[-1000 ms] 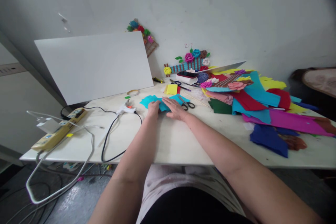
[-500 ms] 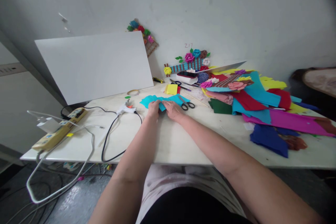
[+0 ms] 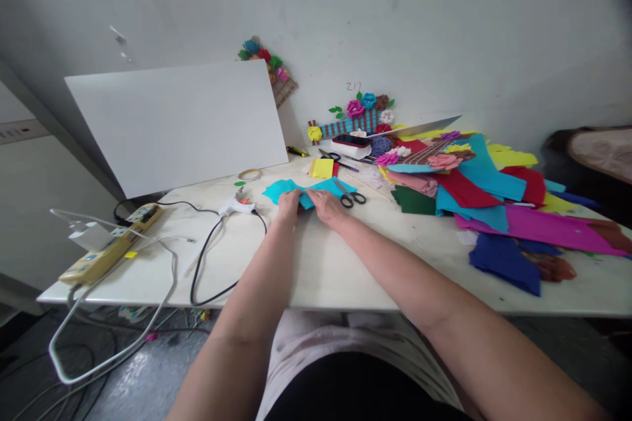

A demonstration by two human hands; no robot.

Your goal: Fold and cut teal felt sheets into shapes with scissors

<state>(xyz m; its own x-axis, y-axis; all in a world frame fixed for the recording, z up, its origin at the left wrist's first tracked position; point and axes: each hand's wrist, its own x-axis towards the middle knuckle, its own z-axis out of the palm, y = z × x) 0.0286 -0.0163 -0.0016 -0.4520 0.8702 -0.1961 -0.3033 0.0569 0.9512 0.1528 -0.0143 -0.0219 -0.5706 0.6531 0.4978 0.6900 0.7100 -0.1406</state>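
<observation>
Turquoise crepe paper [image 3: 277,190] lies across the middle of the table, some of it hidden by my hands. My left hand [image 3: 289,202] is closed on its near edge, thumb towards the middle. Close beside it, my right hand [image 3: 324,206] grips the same paper with bent fingers. The fingertips almost meet over a small fold. Black-handled scissors [image 3: 353,199] rest just right of my right hand, their blades over the paper's right end. To the left lies a white glue gun [image 3: 237,204] with a black cord.
A yellow power strip [image 3: 111,243] with cables occupies the table's left end. A large white board [image 3: 182,125] leans on the wall. Yellow paper squares [image 3: 323,168] and a tape roll [image 3: 249,174] lie behind the hands. Coloured crepe paper [image 3: 543,227] is heaped on the right.
The paper fold between my fingers has become smaller and flatter. Both hands stay in nearly the same place, still on the turquoise paper.
</observation>
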